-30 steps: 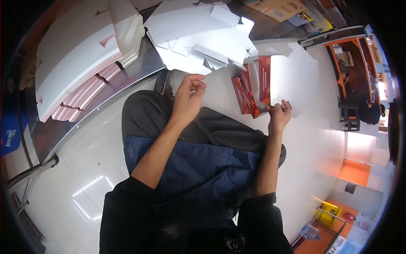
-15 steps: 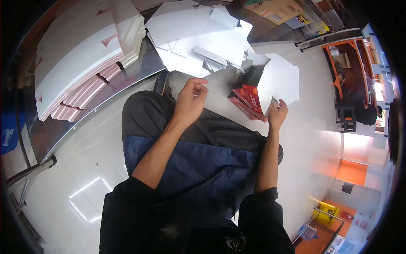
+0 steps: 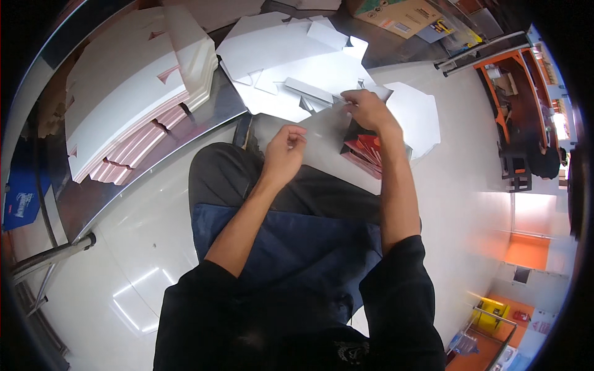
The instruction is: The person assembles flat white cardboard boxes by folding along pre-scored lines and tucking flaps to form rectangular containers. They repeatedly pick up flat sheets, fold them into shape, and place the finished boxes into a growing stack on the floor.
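Note:
Over my lap, my left hand (image 3: 286, 153) hovers with its fingers curled in toward the thumb, and nothing shows in it. My right hand (image 3: 370, 112) reaches forward past the red box, thumb and forefinger slightly apart, beside the near edge of a stack of white die-cut cardboard sheets (image 3: 260, 46). A narrow folded grey-white strip (image 3: 309, 90) lies on that stack, close to the fingertips. Below my right wrist stands a red and dark printed cardboard box (image 3: 364, 154), partly hidden by the forearm. A wide white panel (image 3: 413, 117) spreads out on its right.
At the left, a thick pile of white and pink-edged cardboard blanks (image 3: 124, 93) rests on a metal-edged surface (image 3: 204, 120). A brown carton (image 3: 396, 17) sits at the back right. A metal rail (image 3: 482, 55) and orange shelving (image 3: 532, 99) stand at the right.
My right hand has left the edge of the box's white panel and moved up and left to the white sheets. The left hand has shifted slightly down, fingers drawn in more.

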A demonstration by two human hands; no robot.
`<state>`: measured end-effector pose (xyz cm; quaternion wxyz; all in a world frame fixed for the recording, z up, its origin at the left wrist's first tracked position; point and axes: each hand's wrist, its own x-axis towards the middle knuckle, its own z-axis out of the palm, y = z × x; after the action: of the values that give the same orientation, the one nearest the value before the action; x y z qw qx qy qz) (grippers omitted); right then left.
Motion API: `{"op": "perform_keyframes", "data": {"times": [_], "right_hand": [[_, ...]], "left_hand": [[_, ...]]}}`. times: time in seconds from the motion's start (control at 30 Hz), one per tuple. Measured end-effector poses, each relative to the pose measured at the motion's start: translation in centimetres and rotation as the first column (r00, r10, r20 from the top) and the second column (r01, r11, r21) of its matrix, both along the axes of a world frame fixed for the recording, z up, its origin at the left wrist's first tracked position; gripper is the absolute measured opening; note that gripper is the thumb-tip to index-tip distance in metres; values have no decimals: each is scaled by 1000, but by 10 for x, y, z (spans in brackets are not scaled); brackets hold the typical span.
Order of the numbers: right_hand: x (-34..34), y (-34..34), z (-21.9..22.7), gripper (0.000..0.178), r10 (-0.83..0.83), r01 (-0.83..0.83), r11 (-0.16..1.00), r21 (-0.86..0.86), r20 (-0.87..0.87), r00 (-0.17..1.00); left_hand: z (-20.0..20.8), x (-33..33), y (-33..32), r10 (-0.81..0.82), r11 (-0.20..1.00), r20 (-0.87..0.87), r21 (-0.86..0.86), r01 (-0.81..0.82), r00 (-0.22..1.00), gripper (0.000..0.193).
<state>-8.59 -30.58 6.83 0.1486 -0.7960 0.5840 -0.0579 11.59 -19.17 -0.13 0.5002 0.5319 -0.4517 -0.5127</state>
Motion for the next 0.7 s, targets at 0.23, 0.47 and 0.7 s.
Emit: {"op": "perform_keyframes", "data": {"times": [0.23, 0.47, 0.7], "right_hand": [[-26, -12, -7, 26, -46, 53, 995, -82, 86, 995], [-7, -26, 34, 17, 26, 171, 833, -527, 346, 938], [44, 87, 123, 23, 278, -156, 602, -783, 22, 960]], "left_hand": [[3, -1, 0, -67, 997, 38, -34, 69, 997, 17], [3, -6, -2, -53, 995, 86, -74, 59, 995, 21], [56, 10, 23, 477, 645, 337, -762, -63, 811, 34]]}}
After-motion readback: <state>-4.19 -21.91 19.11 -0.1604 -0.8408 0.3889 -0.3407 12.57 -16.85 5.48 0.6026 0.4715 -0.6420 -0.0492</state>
